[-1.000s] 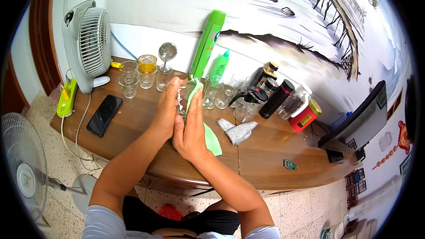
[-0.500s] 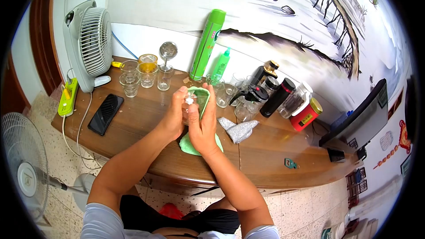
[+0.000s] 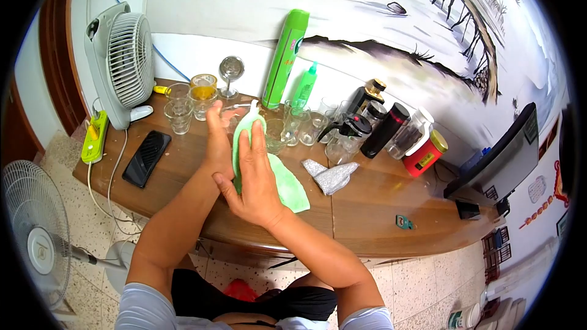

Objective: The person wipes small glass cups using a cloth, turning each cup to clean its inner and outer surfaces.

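My left hand is closed around a clear drinking glass, which is partly hidden behind my fingers and a cloth. A light green cloth runs from the glass down to the table. My right hand has it under the fingers, pressing it against the left hand's side. Just right of the cloth, another clear glass stands on the table. Left of my hands are more clear glasses and a roll of yellowish tape on top of one.
A glass teapot, black flask and red tin stand right of the glasses. A grey cloth lies in front. A phone, fan and power strip are at left. A tall green can stands behind.
The glass that was between my hands now stands on the table to the right. My left hand has moved left and taken another glass; the cloth is lifted and stretched out.
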The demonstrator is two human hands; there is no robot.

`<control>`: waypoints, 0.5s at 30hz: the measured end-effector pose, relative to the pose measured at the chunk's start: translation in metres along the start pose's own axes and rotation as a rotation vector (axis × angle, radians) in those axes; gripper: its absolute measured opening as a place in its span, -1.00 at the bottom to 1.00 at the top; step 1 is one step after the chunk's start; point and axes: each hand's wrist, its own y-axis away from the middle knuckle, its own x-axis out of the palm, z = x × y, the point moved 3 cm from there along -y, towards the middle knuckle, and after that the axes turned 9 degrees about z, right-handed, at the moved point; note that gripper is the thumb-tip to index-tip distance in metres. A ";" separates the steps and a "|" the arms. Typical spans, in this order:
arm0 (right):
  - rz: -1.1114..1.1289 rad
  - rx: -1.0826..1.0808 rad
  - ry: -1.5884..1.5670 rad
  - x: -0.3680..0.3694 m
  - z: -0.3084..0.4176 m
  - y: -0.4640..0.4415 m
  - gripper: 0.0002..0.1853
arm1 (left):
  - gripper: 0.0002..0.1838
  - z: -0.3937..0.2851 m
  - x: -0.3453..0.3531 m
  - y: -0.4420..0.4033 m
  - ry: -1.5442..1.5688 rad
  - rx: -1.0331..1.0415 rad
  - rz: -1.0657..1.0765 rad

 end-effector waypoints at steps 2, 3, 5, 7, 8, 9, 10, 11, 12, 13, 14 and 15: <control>-0.046 0.016 0.004 -0.006 -0.006 -0.002 0.04 | -0.16 0.002 0.013 0.002 -0.050 0.002 0.124; -0.068 0.024 0.006 -0.009 -0.010 -0.004 0.04 | -0.16 0.008 0.009 0.001 -0.066 -0.073 0.071; -0.096 0.084 0.003 -0.013 -0.020 -0.004 0.05 | -0.23 0.017 0.008 0.002 -0.025 -0.112 0.168; -0.127 0.165 -0.041 -0.020 -0.026 -0.004 0.05 | -0.31 0.019 0.019 0.010 -0.024 -0.059 0.283; -0.166 0.205 -0.146 -0.024 -0.028 -0.005 0.04 | -0.34 0.021 0.018 0.009 -0.082 -0.019 0.325; -0.177 0.231 -0.201 -0.026 -0.030 -0.004 0.02 | -0.36 0.023 0.017 0.007 -0.140 0.021 0.368; -0.189 0.259 -0.256 -0.027 -0.032 -0.003 -0.01 | -0.38 0.026 0.011 0.005 -0.129 0.028 0.310; -0.161 0.270 -0.304 -0.025 -0.033 -0.002 -0.03 | -0.41 0.030 0.003 0.002 -0.117 0.035 0.253; -0.134 0.281 -0.353 -0.023 -0.033 -0.001 -0.04 | -0.43 0.031 -0.003 -0.001 -0.106 0.041 0.196; -0.107 0.292 -0.401 -0.021 -0.034 -0.001 -0.06 | -0.37 0.031 -0.008 -0.004 -0.101 0.064 0.165; -0.066 0.253 -0.426 -0.019 -0.033 -0.003 -0.14 | -0.35 0.030 -0.015 -0.008 -0.071 0.077 0.135; -0.027 0.267 -0.376 -0.013 -0.032 -0.001 -0.17 | -0.33 0.023 -0.016 -0.011 -0.041 0.091 0.105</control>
